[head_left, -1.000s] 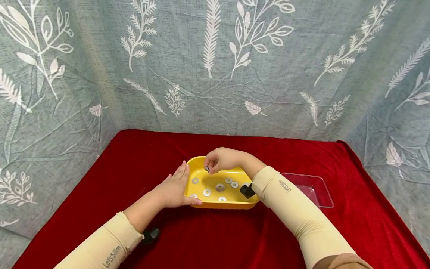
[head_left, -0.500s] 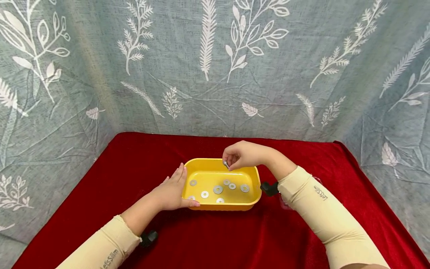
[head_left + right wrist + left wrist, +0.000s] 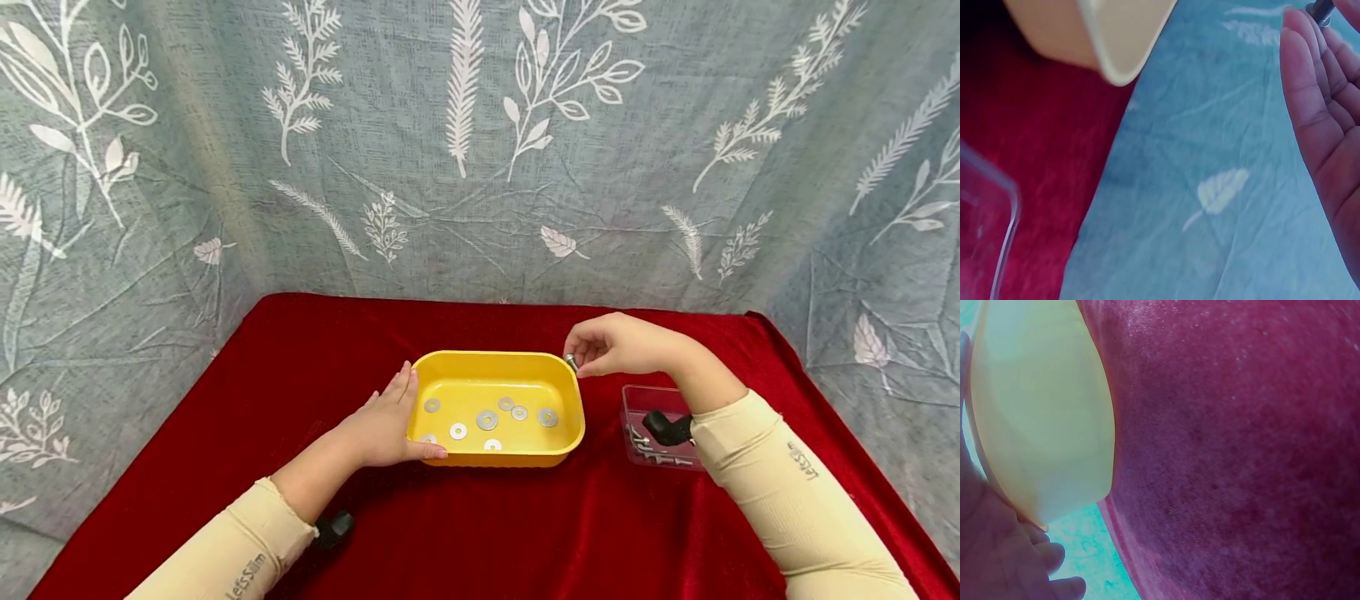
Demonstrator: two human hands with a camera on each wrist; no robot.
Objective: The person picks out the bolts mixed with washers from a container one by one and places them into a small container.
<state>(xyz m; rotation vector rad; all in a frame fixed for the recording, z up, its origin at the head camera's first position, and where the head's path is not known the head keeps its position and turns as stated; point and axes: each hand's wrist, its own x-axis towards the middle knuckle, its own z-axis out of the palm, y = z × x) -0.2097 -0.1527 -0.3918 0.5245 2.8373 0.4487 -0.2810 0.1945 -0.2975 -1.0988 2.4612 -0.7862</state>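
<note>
In the head view my right hand point(image 3: 626, 343) pinches a small metal bolt point(image 3: 572, 362) between thumb and fingertips, above the right rim of a yellow tray point(image 3: 487, 459). The bolt's threaded shank shows at the top of the right wrist view, partly cut off by the frame edge. My left hand point(image 3: 382, 425) rests against the tray's left end, fingers straight along that side and thumb lying at the front rim. Several flat washers, among them a large washer point(image 3: 480, 422), lie scattered on the tray floor.
A clear plastic box point(image 3: 628, 417) stands right of the tray, partly hidden by my right wrist and its black camera mount point(image 3: 663, 427). Several bolts point(image 3: 662, 459) lie inside it. Red cloth point(image 3: 525, 533) covers the table; a patterned curtain point(image 3: 420, 150) hangs behind.
My right hand has moved right with the bolt, from over the tray's left half to its right rim. The clear box has come into fuller view. The left hand keeps its place on the tray.
</note>
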